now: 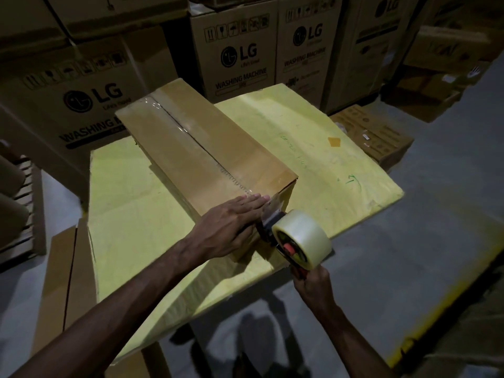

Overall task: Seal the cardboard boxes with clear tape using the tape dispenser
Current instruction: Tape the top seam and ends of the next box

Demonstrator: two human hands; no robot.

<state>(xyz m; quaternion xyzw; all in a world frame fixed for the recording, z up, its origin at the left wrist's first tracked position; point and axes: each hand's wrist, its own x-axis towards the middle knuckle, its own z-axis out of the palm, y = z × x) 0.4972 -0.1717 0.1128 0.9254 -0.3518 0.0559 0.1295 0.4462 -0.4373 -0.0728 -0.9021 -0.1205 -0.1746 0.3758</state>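
1. A long brown cardboard box lies flat on a yellow sheet that covers a low work surface; it runs from the far left corner toward the near edge, and its top flaps are closed along a centre seam.
2. A glossy strip of clear tape runs the length of that seam; it reaches the near end of the box, where it bends over the edge.
3. The left hand lies flat on the near end of the box top; its fingers are straight and together, pressing down at the box edge where the tape crosses, and grasping nothing.
4. The right hand is clenched round the handle of a dark tape dispenser with a red hub; the dispenser's head is against the near end face of the box, just beside the left fingertips.
5. A fat roll of clear tape sits on the dispenser, off the near edge of the box and above the front edge of the yellow sheet.
6. Large brown cartons printed "LG Washing Machine" stand stacked behind the surface; a small brown carton sits on the grey floor to the right; flat cardboard pieces lean at the left side.
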